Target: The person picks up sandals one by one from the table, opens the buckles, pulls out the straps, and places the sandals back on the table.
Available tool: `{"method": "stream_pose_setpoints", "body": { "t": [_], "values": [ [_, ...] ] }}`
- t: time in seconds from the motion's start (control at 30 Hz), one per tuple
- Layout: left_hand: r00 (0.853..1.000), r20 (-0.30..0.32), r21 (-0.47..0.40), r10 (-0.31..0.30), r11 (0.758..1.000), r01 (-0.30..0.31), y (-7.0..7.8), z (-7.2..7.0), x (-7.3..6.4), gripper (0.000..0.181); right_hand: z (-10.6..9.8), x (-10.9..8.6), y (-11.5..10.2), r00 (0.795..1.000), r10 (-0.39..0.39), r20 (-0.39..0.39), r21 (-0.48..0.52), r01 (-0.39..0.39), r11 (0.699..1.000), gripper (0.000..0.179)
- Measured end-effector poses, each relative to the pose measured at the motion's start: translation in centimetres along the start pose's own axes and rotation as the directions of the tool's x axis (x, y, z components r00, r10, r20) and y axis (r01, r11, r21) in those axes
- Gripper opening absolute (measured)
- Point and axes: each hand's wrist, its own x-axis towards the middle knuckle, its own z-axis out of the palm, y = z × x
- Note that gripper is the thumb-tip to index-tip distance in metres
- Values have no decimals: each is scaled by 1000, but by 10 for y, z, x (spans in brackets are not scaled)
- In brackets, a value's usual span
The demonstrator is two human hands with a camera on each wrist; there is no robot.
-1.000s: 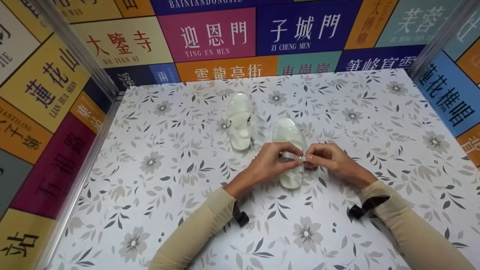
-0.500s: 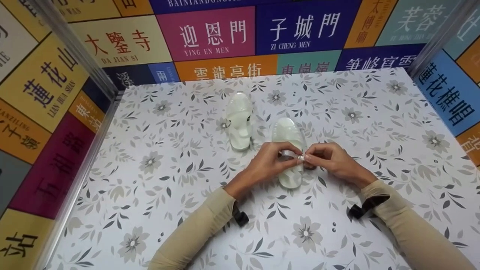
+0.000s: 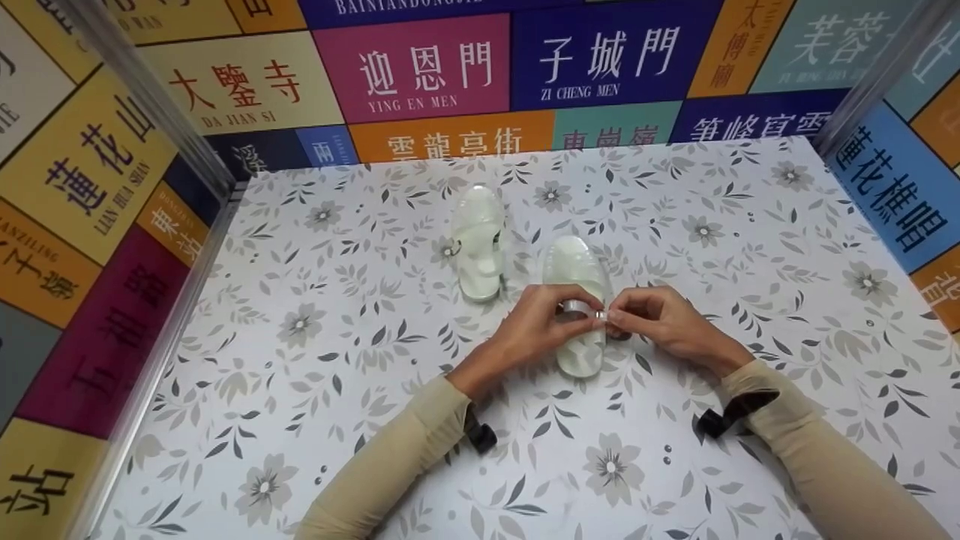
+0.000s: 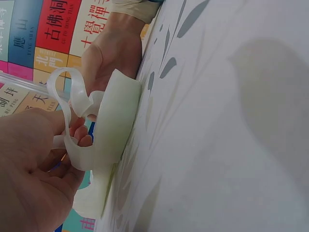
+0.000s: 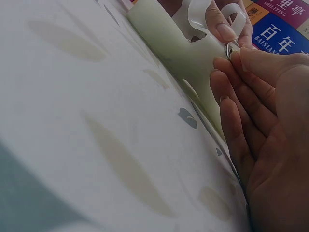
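A pale translucent jelly sandal [image 3: 574, 259] lies on the table beneath both hands, toe pointing away. My left hand [image 3: 536, 322] pinches its ankle strap [image 4: 54, 87], which bends into a loop above the sole. From the other side my right hand [image 3: 667, 326] pinches the strap between thumb and index finger, right at a small metal buckle [image 5: 229, 50]. The fingertips of the two hands almost meet there and hide part of the strap. A matching sandal [image 3: 480, 214] lies farther back on the left, untouched.
White paper with grey flowers and leaves covers the table [image 3: 360, 420]. Coloured panels with Chinese lettering form a wall [image 3: 420, 71] along the back and both sides. A clear rail [image 3: 161, 375] runs down the left edge.
The strap loop by the left palm has shifted slightly and shows greyer and rounder than a second ago. Both hands stay in nearly the same place; the sandals have not moved.
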Motion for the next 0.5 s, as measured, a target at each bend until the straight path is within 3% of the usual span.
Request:
{"method": "stream_pose_setpoints", "body": {
  "t": [0.3,0.5],
  "values": [
    [1000,-13,74,21,997,-20,-1,-1,1,19,0,0,2,1000,-7,-7,-18,6,1000,13],
    [999,-2,79,48,996,-47,1,0,1,20,2,1,3,1000,6,-21,-7,-6,1000,14]
  ]
}}
